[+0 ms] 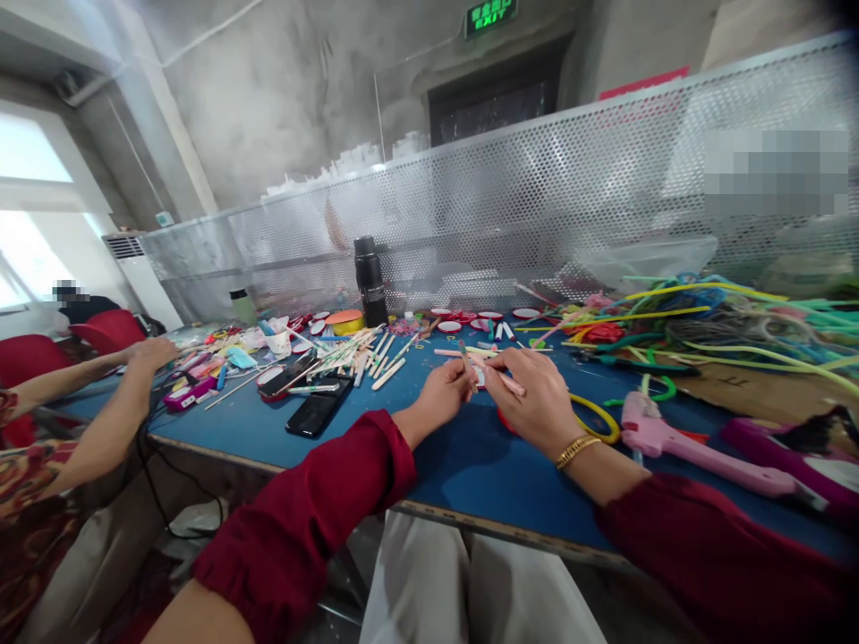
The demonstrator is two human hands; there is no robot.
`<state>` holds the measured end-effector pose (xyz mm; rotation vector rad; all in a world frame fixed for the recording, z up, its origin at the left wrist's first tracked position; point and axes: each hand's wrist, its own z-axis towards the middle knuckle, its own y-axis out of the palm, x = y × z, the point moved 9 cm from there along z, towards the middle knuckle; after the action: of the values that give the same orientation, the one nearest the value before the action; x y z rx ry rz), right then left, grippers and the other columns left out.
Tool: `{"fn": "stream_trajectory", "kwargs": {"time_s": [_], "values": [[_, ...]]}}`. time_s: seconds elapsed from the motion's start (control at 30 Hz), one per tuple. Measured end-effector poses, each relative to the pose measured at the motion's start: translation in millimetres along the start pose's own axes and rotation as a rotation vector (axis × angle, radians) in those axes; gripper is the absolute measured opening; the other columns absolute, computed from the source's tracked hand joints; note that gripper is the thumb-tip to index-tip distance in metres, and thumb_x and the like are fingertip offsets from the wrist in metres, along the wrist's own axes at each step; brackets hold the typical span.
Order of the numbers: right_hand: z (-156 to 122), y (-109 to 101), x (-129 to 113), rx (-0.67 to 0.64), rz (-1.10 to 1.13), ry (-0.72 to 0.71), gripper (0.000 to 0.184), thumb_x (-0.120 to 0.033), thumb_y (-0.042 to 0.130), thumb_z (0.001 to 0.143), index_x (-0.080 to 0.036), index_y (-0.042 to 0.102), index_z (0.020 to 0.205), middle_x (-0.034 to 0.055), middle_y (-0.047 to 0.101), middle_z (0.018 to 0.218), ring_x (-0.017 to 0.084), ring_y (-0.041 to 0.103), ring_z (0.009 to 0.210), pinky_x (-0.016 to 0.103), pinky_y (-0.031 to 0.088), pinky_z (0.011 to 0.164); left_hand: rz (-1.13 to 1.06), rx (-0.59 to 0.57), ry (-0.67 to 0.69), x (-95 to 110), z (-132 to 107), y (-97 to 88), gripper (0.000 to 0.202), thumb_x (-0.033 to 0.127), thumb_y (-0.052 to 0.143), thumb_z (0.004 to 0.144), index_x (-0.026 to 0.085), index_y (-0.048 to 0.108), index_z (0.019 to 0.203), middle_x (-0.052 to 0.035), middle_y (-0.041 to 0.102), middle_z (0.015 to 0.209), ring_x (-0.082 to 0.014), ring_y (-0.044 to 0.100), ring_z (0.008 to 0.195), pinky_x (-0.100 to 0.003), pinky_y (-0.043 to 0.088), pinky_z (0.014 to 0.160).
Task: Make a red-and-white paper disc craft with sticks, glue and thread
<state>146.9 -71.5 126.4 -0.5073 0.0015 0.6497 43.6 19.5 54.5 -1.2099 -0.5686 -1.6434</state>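
Note:
My left hand [443,394] is closed in a pinch on a thin, narrow stick [463,356] that stands nearly upright from its fingertips. Just to the right, my right hand [537,394] has its fingers curled round a pale pink, pen-like stick [513,385], partly covered by the hand. The fingertips of both hands almost meet above the blue table [446,478]. A small white piece shows between them, too small to make out. Beside my right wrist lie a yellow ring-shaped band [608,420] and a pink glue gun [671,436].
Wooden sticks [389,374], a black phone [318,411] and a black bottle [369,282] are on the left. Coloured pipe cleaners [711,313] heap up at right. A perforated metal screen [470,206] stands behind. Another person's hands [151,353] rest at far left.

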Motion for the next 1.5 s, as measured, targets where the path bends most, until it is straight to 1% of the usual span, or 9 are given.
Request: {"fn": "stream_trajectory", "kwargs": {"time_s": [0.13,0.37,0.57,0.67,0.9,1.03,1.2,1.4,1.5], "values": [[-0.1,1.3,-0.4,-0.014,0.011,0.000,0.016,-0.031,0.056,0.096,-0.023,0.063,0.084,0.0051,0.070,0.080,0.024,0.062,0.080,0.038,0.042,0.078,0.023,0.012,0.019,-1.0,1.1,-2.3,0.039,0.055,0.057,0.090,0.018,0.052,0.081,0.0037,0.047,0.061,-0.0094,0.039,0.054,-0.025,0.030,0.054],[-0.3,1.8,-1.5,-0.018,0.044,-0.011,0.018,-0.033,0.055,0.097,-0.023,0.064,0.085,0.0060,0.071,0.082,0.024,0.063,0.081,0.038,0.043,0.078,0.026,0.005,0.005,-7.5,2.0,-2.0,0.041,0.056,0.055,0.091,0.018,0.051,0.079,0.0036,0.047,0.060,-0.0094,0.039,0.054,-0.025,0.030,0.054],[0.2,-1.0,-1.9,0.010,0.022,-0.013,0.016,-0.032,0.057,0.096,-0.024,0.063,0.083,0.0053,0.070,0.080,0.024,0.063,0.080,0.038,0.042,0.077,0.042,0.002,0.022,-2.8,1.1,-2.0,0.039,0.054,0.054,0.092,0.018,0.052,0.081,0.0036,0.048,0.062,-0.0096,0.040,0.056,-0.025,0.031,0.055],[0.0,1.1,-2.9,-0.013,0.046,-0.020,0.016,-0.031,0.057,0.096,-0.023,0.064,0.084,0.0053,0.071,0.082,0.024,0.063,0.081,0.038,0.043,0.079,0.045,0.017,0.021,-1.2,0.7,-3.7,0.037,0.052,0.055,0.092,0.017,0.052,0.080,0.0036,0.047,0.062,-0.0096,0.040,0.056,-0.024,0.031,0.056],[-0.4,0.2,-3.3,-0.005,0.039,-0.023,0.018,-0.032,0.057,0.097,-0.022,0.065,0.084,0.0053,0.071,0.081,0.024,0.063,0.080,0.038,0.043,0.079,-0.004,0.020,0.012,-2.5,1.8,-3.1,0.035,0.050,0.057,0.092,0.017,0.053,0.080,0.0040,0.046,0.061,-0.0096,0.038,0.055,-0.024,0.030,0.055],[0.2,0.1,-3.6,-0.006,0.040,-0.028,0.017,-0.031,0.058,0.096,-0.022,0.066,0.084,0.0050,0.071,0.081,0.024,0.063,0.080,0.037,0.043,0.079,0.035,0.026,0.002,-3.3,2.3,-3.5,0.032,0.046,0.054,0.094,0.017,0.053,0.080,0.0035,0.047,0.061,-0.0098,0.040,0.055,-0.025,0.031,0.055],[0.5,-0.7,-3.4,0.013,0.036,-0.042,0.017,-0.031,0.059,0.097,-0.022,0.065,0.084,0.0045,0.071,0.081,0.023,0.063,0.080,0.036,0.044,0.078,0.062,0.026,-0.021,-5.5,3.0,-3.8,0.033,0.045,0.054,0.094,0.017,0.051,0.078,0.0035,0.047,0.060,-0.0096,0.039,0.055,-0.025,0.030,0.055],[-0.2,-1.1,-2.2,0.018,0.020,-0.048,0.018,-0.032,0.058,0.097,-0.022,0.066,0.084,0.0053,0.071,0.080,0.024,0.062,0.078,0.037,0.043,0.076,0.060,0.021,0.006,-3.3,2.6,-3.3,0.032,0.046,0.052,0.095,0.017,0.051,0.079,0.0034,0.046,0.060,-0.0098,0.039,0.054,-0.025,0.030,0.054],[-0.6,-0.2,-2.3,0.007,0.019,-0.046,0.019,-0.032,0.058,0.097,-0.022,0.065,0.084,0.0051,0.071,0.081,0.024,0.063,0.079,0.037,0.043,0.077,0.053,0.027,-0.001,-3.7,2.7,-3.9,0.033,0.047,0.054,0.094,0.017,0.052,0.079,0.0033,0.047,0.060,-0.0097,0.039,0.054,-0.025,0.030,0.054]]}}
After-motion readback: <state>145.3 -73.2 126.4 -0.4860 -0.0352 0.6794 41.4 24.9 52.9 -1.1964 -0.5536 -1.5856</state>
